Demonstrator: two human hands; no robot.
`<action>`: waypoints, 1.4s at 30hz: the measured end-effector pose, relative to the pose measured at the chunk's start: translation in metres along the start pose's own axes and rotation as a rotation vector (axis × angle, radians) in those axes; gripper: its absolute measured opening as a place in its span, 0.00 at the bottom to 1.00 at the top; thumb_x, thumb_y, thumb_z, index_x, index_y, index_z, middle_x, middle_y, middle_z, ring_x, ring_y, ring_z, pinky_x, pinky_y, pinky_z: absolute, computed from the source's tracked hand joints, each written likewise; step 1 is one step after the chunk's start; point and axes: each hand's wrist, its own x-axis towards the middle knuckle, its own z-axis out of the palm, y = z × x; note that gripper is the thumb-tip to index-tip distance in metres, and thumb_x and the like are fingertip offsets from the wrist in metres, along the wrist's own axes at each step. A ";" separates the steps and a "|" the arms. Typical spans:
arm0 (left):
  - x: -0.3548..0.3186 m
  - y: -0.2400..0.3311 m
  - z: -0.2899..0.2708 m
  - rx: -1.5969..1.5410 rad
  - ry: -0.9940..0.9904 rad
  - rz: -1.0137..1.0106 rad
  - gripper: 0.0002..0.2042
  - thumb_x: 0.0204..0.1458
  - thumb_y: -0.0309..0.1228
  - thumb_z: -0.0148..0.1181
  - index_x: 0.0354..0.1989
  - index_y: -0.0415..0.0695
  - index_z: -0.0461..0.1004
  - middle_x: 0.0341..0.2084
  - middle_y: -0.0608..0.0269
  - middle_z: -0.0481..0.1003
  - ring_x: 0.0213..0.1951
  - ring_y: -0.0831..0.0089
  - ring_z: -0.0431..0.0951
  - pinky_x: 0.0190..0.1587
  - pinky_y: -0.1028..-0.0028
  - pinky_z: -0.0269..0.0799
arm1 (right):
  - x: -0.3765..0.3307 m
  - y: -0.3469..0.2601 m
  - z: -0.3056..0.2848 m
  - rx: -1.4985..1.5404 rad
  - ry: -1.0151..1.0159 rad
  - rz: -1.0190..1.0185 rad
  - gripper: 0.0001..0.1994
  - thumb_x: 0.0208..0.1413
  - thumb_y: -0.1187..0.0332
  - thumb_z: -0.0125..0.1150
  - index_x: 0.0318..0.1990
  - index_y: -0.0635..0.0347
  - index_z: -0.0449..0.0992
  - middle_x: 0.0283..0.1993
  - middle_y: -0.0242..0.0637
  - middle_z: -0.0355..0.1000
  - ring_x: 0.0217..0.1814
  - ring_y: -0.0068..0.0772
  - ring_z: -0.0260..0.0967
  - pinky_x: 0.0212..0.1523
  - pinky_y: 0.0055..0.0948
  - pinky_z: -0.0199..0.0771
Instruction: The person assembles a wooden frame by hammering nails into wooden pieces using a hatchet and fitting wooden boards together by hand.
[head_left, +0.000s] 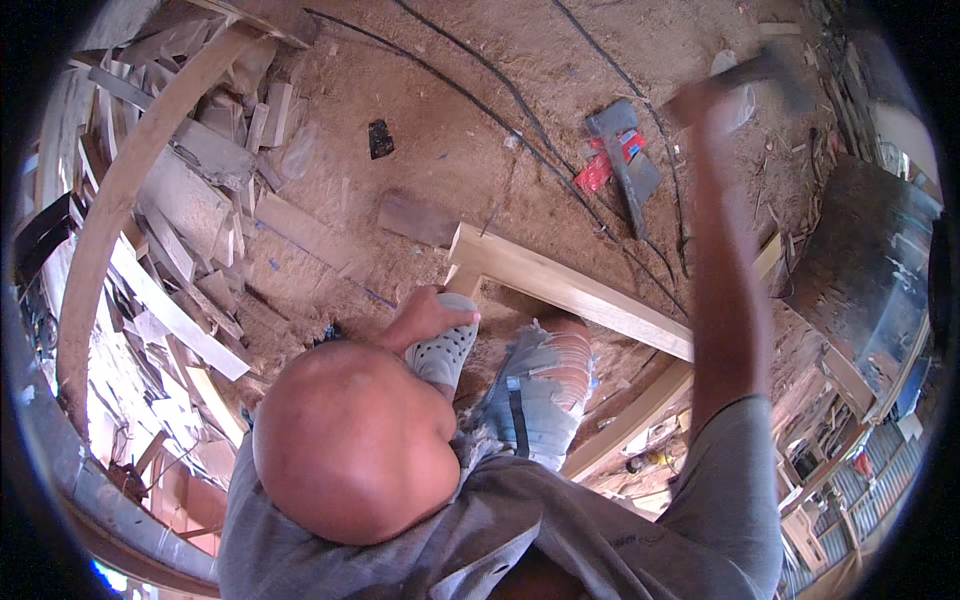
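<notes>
My right hand (700,105) is raised at the far right, wrapped around a hammer (785,78) whose dark head is blurred by motion. Low in front of me lies a pale wooden beam (580,290), running from the middle down to the right. A thin dark spike, perhaps a nail, stands by its left end. My left hand (435,315) is closed at a short wooden piece (463,282) meeting that end; its thumb lies by the toe of my grey perforated clog (445,350). Rounded bare skin hides my left forearm.
Black cables (480,65) cross the sawdust-covered ground. A dark hammer-shaped tool (628,185) lies there with a red wrapper (597,172). Wood offcuts (200,210) heap up at left behind a curved plank (125,185). A dark worn panel (860,230) leans at right.
</notes>
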 end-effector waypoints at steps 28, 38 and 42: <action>-0.004 -0.015 0.004 -0.018 0.004 0.038 0.44 0.39 0.62 0.80 0.49 0.27 0.83 0.44 0.35 0.84 0.47 0.48 0.87 0.52 0.57 0.81 | -0.056 0.129 0.031 -0.165 -1.316 0.081 0.29 0.49 0.64 0.76 0.57 0.66 0.71 0.26 0.35 0.75 0.20 0.26 0.72 0.19 0.31 0.73; -0.004 -0.014 0.005 0.162 0.008 -0.082 0.45 0.38 0.65 0.79 0.52 0.32 0.83 0.46 0.37 0.84 0.49 0.48 0.86 0.55 0.57 0.80 | 0.060 0.076 -0.018 -0.177 0.152 0.104 0.13 0.58 0.60 0.70 0.26 0.58 0.81 0.25 0.35 0.78 0.23 0.31 0.74 0.24 0.39 0.71; -0.008 -0.012 0.007 0.018 -0.038 -0.016 0.41 0.41 0.59 0.81 0.52 0.31 0.83 0.46 0.36 0.84 0.49 0.48 0.87 0.55 0.58 0.80 | -0.095 0.099 0.078 -0.604 -0.775 -0.043 0.13 0.53 0.66 0.71 0.41 0.62 0.78 0.31 0.43 0.81 0.29 0.36 0.79 0.28 0.40 0.76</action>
